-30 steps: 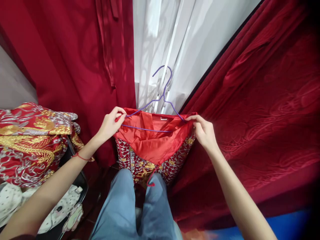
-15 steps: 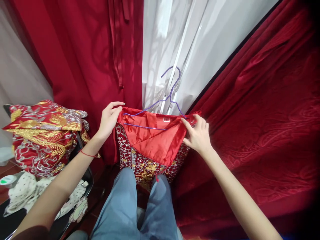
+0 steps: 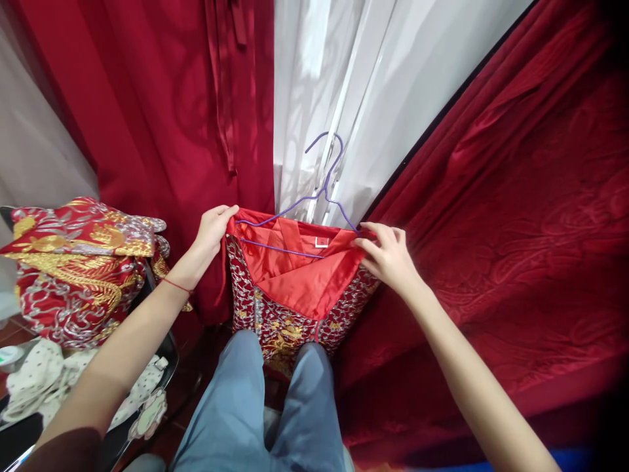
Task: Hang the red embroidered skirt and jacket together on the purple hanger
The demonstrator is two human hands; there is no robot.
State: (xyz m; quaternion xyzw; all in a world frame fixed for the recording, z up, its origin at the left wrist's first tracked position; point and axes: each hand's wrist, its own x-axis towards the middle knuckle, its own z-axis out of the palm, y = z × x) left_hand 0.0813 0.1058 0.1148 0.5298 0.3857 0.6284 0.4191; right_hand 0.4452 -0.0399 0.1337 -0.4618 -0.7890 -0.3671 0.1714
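A red skirt [image 3: 289,328] with silver and gold embroidery hangs in front of my knees, its shiny red lining [image 3: 304,282] folded out at the top. A purple wire hanger [image 3: 325,190] is at its waistband, the hook pointing up and the lower bar lying across the lining. My left hand [image 3: 212,231] pinches the waistband's left corner near one end of the hanger. At the right corner, my right hand [image 3: 386,252] grips the waistband between thumb and fingers beside the hanger's other end. A small white label [image 3: 321,242] shows inside the waistband.
To the left, a folded red-and-gold embroidered garment [image 3: 83,269] lies on a black chair [image 3: 170,357] with a spotted white cloth [image 3: 39,377]. Red curtains [image 3: 162,118] and a white curtain [image 3: 295,85] hang ahead; dark red patterned fabric [image 3: 501,249] fills the right side.
My left fingers have closed down onto the waistband corner. My right fingers have shifted on the other corner, and the folded lining lies flatter. The view has moved slightly.
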